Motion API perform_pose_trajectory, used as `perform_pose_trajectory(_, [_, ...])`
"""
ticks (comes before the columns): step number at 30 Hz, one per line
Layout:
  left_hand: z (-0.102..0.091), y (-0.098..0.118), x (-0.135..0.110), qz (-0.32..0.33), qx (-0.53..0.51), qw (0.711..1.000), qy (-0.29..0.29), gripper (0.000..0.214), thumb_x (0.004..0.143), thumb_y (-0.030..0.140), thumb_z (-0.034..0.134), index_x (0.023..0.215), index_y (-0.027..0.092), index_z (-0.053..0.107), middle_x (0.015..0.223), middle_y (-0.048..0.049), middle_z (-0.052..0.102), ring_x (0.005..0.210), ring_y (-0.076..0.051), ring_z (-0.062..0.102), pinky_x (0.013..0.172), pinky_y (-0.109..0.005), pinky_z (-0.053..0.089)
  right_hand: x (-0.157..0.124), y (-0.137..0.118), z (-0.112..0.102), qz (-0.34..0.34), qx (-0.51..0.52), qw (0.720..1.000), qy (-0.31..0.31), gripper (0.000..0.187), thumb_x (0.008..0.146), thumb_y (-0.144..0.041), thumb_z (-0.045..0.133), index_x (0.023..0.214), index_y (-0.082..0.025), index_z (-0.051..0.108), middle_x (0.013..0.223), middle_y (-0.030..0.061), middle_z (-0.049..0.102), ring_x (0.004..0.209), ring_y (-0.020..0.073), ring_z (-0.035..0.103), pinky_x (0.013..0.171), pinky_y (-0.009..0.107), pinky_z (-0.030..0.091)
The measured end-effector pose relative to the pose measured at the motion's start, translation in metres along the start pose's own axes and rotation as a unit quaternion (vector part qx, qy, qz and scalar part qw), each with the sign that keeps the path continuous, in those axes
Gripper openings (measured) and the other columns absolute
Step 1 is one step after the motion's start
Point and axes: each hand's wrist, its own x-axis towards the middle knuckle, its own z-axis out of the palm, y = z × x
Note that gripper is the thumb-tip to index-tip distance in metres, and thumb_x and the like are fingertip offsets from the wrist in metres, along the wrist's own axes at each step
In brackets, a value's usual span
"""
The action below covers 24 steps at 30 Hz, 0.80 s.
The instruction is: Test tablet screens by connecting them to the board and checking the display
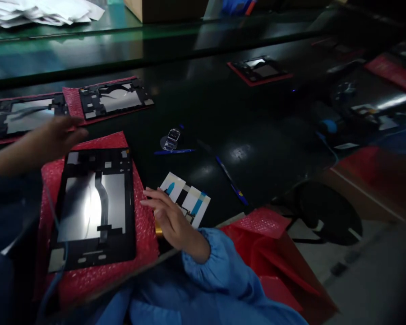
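A black tablet frame (94,207) with a shiny metal middle and a flat cable lies on red bubble wrap (145,234) right before me. My right hand (171,221) rests at the wrap's right edge, fingers stretched over a white sheet of blue and yellow stickers (189,201); something small and gold-coloured shows under the palm. My left hand (52,140) hovers flat, fingers out, above the wrap's far left corner, near a second frame on red wrap (115,97). It holds nothing that I can see.
A third frame (20,115) lies far left, another (260,70) further back. A small clear part (172,137) and blue tools (174,151) (232,180) lie on the dark table. Red bags (274,243) and a black stool (328,212) are at the right.
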Motion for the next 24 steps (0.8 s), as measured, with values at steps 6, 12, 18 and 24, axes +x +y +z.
perform_pose_trajectory(6, [0.076,0.028,-0.098,0.167,0.134,0.975,0.056,0.079,0.091,0.049,0.057,0.142,-0.009,0.041,0.136,-0.0296,0.044,0.123,-0.043,0.046,0.106,-0.051,0.04,0.0,-0.001,-0.002,-0.032,-0.112,0.983,0.142,0.039,0.106,-0.031,0.031,0.13,-0.012,0.056,0.137,0.0149,0.051,0.131,0.0164,0.049,0.109,0.035,0.045])
perform_pose_trajectory(12, [0.085,0.033,-0.111,0.253,0.076,0.953,0.149,0.058,0.098,0.032,0.026,0.12,-0.01,0.06,0.117,-0.0295,0.056,0.109,-0.039,0.054,0.094,-0.051,0.047,-0.013,-0.014,-0.009,0.105,-0.235,0.947,0.19,0.058,0.104,-0.048,0.026,0.135,-0.006,0.053,0.109,0.0182,0.059,0.094,0.0233,0.058,0.086,0.043,0.05])
perform_pose_trajectory(18, [0.073,0.028,-0.118,0.204,-0.113,0.965,0.12,0.056,0.092,0.026,0.029,0.126,-0.008,0.058,0.118,-0.0263,0.06,0.096,-0.024,0.066,0.087,-0.035,0.056,-0.02,-0.015,-0.009,0.227,-0.224,0.934,0.159,0.094,0.093,-0.077,0.012,0.134,-0.003,0.054,0.105,0.0202,0.059,0.097,0.0283,0.06,0.085,0.048,0.051])
perform_pose_trajectory(24, [0.071,0.025,-0.131,0.159,-0.39,0.907,-0.013,0.043,0.097,0.03,0.036,0.14,0.024,0.035,0.127,-0.0086,0.061,0.09,-0.015,0.071,0.073,-0.026,0.06,-0.023,-0.014,-0.008,0.205,-0.244,0.925,0.208,0.074,0.097,-0.069,0.023,0.121,-0.009,0.059,0.131,0.0213,0.047,0.11,0.0249,0.059,0.089,0.04,0.052])
